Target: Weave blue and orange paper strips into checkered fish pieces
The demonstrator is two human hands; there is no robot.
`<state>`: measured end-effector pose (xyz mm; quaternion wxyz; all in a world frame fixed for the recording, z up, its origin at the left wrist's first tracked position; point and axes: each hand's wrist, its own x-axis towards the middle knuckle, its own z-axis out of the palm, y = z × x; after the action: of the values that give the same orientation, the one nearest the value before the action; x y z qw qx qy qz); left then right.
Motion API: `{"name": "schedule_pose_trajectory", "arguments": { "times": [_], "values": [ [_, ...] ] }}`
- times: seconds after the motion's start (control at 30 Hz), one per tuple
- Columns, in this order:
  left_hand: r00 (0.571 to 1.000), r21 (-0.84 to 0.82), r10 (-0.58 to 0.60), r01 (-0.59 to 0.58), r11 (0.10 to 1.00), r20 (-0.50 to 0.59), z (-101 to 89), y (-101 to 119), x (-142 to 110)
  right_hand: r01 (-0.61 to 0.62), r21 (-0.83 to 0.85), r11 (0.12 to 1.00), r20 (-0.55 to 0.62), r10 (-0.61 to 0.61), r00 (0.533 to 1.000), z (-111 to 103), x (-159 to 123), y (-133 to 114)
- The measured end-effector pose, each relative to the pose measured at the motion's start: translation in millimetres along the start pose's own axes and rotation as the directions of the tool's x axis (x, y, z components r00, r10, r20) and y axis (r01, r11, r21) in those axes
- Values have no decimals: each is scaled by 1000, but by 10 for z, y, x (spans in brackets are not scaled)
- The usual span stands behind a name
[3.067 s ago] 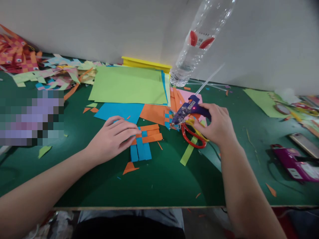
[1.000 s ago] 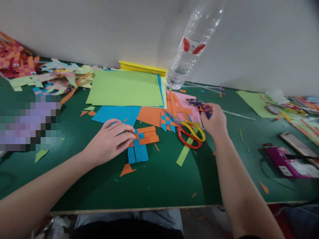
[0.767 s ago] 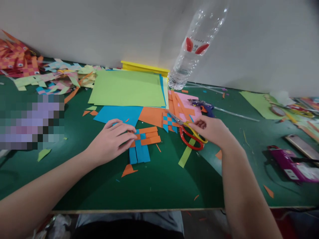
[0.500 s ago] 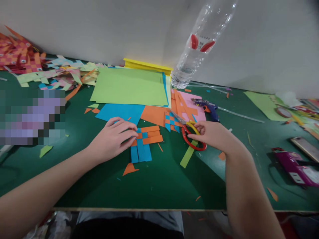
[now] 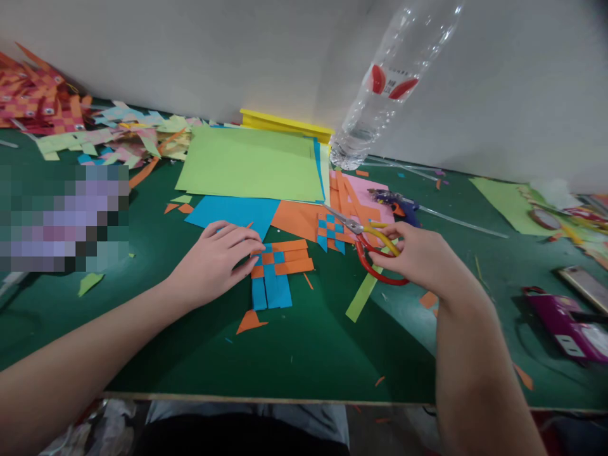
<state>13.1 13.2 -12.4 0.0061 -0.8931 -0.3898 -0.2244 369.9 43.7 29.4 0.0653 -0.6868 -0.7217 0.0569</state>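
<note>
A woven piece of orange and blue paper strips (image 5: 270, 258) lies on the green table, its loose orange ends pointing right and blue ends toward me. My left hand (image 5: 221, 256) has its bent fingers and thumb at the left edge of this weave, partly covering it. On the right, my right hand (image 5: 413, 253) grips scissors (image 5: 358, 229) by the red and yellow handles. Their blades point up and left, above a smaller blue-orange woven piece (image 5: 331, 229). A green paper strip (image 5: 361, 296) lies below the handles.
Green sheets (image 5: 251, 164) are stacked behind, beside a tilted clear bottle (image 5: 375, 107). A glue gun (image 5: 401, 206) lies beyond my right hand. At right are a purple device (image 5: 560, 320) and a phone (image 5: 582, 285). Woven orange-red pieces (image 5: 42, 101) are heaped far left.
My right hand has taken a fuller grip on the scissors and appears to have raised them slightly. My left hand stays at the weave. The view has shifted a little.
</note>
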Motion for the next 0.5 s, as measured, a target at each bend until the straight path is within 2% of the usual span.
{"name": "schedule_pose_trajectory", "arguments": {
  "times": [0.1,0.27,0.37,0.5],
  "values": [
    [1000,-4,1,-1,1000,27,6,-3,-3,28,69,997,2,-28,1000,-14,-21,1],
    [998,-12,-16,17,1000,54,19,-11,-5,201,223,954,57,-219,974,-54,-93,-73],
    [999,-13,-10,10,1000,49,23,-16,-5,232,318,919,127,-284,951,-77,-131,-151],
    [998,-11,-16,17,1000,61,19,-16,-1,280,308,909,201,-350,915,-76,-152,-221]
  ]
}}
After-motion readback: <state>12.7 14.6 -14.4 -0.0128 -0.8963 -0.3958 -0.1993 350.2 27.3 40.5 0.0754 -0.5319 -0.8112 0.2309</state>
